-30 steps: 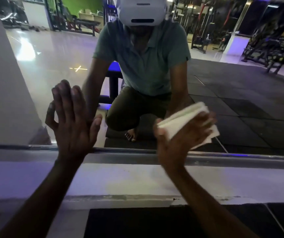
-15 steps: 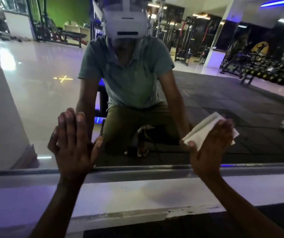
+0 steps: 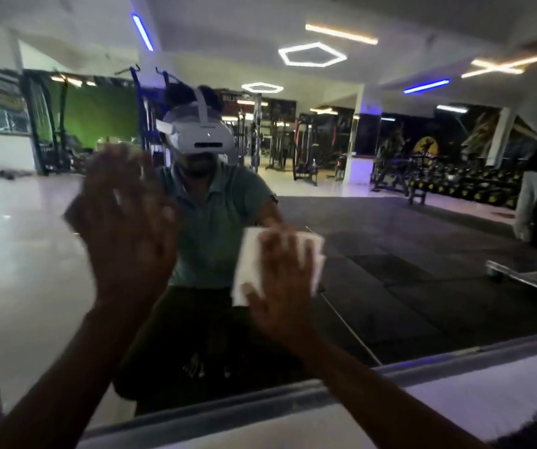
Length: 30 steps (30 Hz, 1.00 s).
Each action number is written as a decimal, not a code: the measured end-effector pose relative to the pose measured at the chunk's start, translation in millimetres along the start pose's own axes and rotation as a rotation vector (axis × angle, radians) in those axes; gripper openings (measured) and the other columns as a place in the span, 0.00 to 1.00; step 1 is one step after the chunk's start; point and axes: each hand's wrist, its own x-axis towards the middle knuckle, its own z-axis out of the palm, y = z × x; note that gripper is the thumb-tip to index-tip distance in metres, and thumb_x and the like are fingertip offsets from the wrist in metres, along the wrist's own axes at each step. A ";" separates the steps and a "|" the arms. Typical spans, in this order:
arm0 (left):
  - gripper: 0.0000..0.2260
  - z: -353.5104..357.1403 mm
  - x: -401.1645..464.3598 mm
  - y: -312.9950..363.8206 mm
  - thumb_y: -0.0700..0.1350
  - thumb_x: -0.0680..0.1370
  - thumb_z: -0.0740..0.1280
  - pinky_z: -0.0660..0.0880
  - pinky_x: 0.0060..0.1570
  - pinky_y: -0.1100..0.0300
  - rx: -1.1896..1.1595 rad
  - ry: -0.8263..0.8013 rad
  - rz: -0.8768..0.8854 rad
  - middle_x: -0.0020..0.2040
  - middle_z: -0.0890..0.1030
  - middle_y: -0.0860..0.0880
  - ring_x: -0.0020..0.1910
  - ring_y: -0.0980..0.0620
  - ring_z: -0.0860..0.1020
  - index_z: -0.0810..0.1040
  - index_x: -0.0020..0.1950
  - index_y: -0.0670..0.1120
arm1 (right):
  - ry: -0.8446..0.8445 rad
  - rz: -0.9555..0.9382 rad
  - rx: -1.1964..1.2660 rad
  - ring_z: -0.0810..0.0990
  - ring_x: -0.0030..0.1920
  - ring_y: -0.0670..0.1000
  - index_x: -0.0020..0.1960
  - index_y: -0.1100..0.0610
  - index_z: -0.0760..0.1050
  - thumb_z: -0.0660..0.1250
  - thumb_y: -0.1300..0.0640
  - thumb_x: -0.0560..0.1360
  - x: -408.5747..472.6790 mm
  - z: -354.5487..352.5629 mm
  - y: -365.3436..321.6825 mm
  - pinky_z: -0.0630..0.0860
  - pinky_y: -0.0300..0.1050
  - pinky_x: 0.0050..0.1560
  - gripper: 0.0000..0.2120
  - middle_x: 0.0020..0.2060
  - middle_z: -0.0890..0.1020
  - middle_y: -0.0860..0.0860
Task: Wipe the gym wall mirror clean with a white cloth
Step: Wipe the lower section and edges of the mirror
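With the right hand (image 3: 280, 286) pressing the folded white cloth (image 3: 247, 267) flat under spread fingers against the wall mirror (image 3: 422, 254), the open left hand (image 3: 124, 228) (blurred, beside it) may leave smudges on glass.

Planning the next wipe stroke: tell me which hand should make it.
Right. The right hand already presses the white cloth flat against the mirror, fingers spread over it. The left hand is bare, blurred, and raised open at the glass, likely only bracing.
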 end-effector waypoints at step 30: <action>0.28 -25.9 205.4 52.2 0.45 0.80 0.62 0.59 0.74 0.41 0.123 0.197 -0.007 0.82 0.60 0.35 0.82 0.37 0.60 0.64 0.79 0.39 | 0.329 0.304 -0.124 0.47 0.85 0.62 0.87 0.55 0.47 0.47 0.37 0.84 270.5 -102.2 67.9 0.45 0.67 0.83 0.37 0.86 0.48 0.57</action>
